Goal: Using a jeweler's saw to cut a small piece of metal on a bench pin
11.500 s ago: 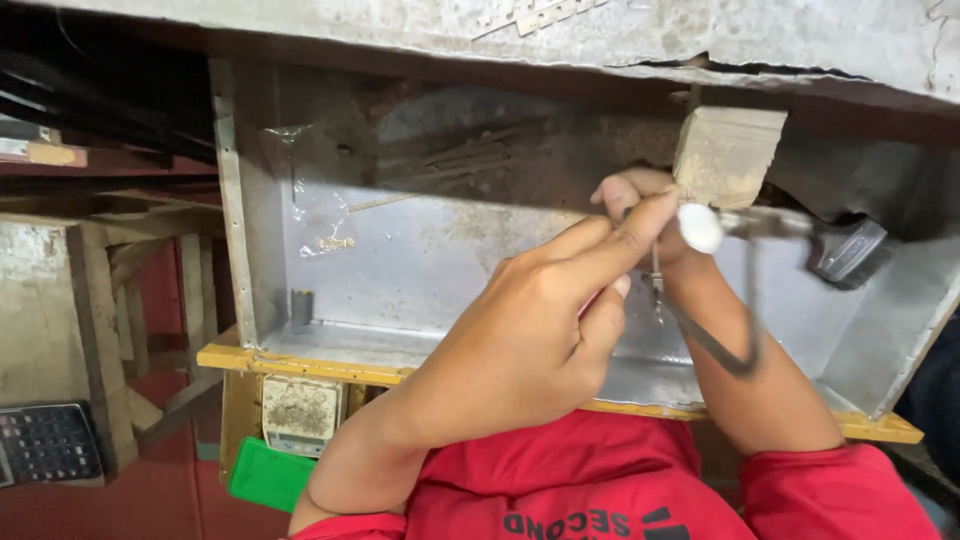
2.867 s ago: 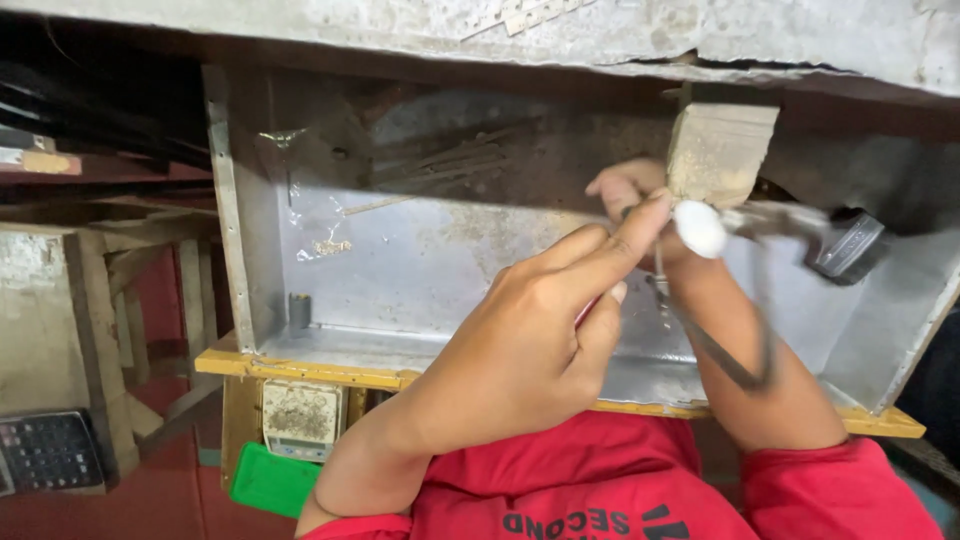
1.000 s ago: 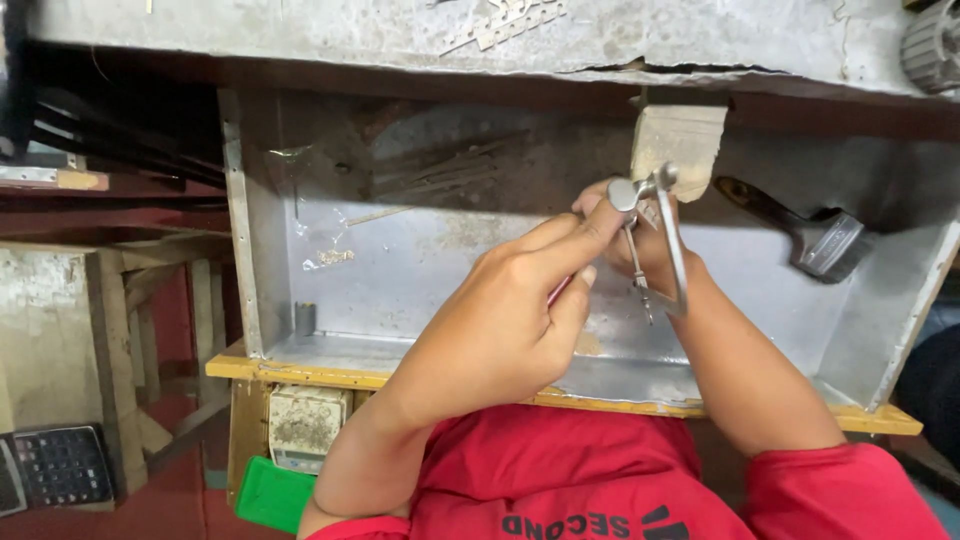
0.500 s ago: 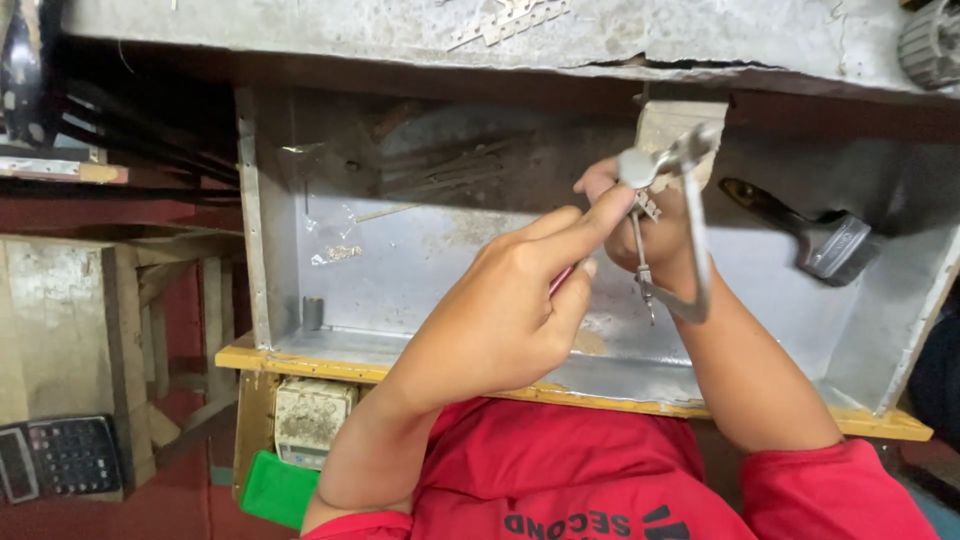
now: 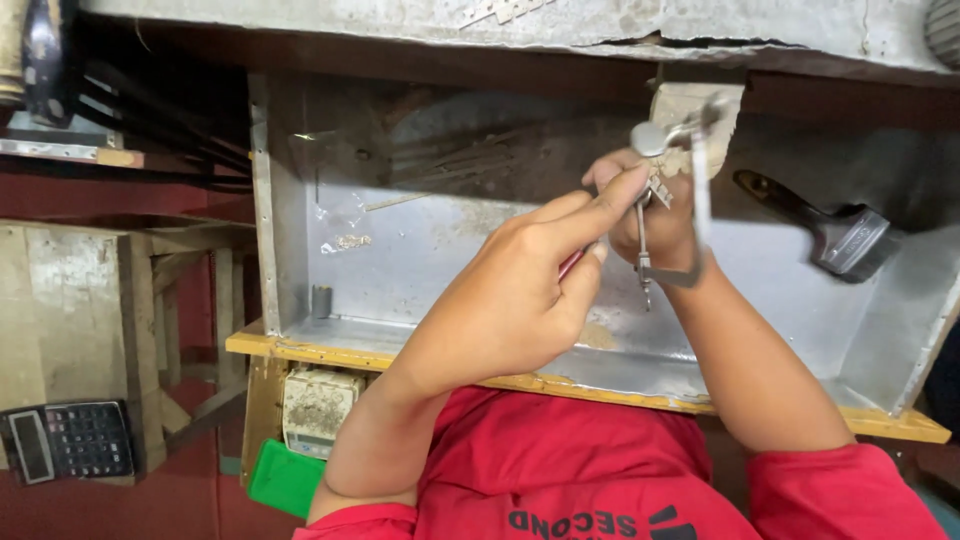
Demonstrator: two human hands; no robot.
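— Hands first: what are they doing?

— Both are raised over a metal-lined drawer (image 5: 420, 270). The left hand (image 5: 520, 290) is curled, forefinger stretched out, its tip touching a small metal frame saw (image 5: 685, 190). Something thin and reddish shows under its fingers, too hidden to name.

— And the right?

— The right hand (image 5: 655, 225) is mostly behind the left. Its fingers are closed around the saw's handle end, near a pale wooden peg (image 5: 690, 105) that juts from the desk (image 5: 700, 25) edge above. Exactly how the grip sits, I cannot tell.

— Where is the saw, then?

— Held up in the air, just below that peg. Its grey frame runs down past the right wrist, and a round silver knob sits at its top, beside the left fingertip. A thin blade hangs inside the frame.

— Anything in the drawer?

— A dark-handled brush (image 5: 830, 230) lies to the right, well apart from the hands. A little dust and a small clear bag (image 5: 340, 215) sit at the back left. The drawer's front lip is yellow wood.

— Around it?

— A calculator (image 5: 70, 440) on a wooden stool at far left, a green object (image 5: 285, 478) under the drawer, and red sleeves (image 5: 850, 490) on the person at the bottom.
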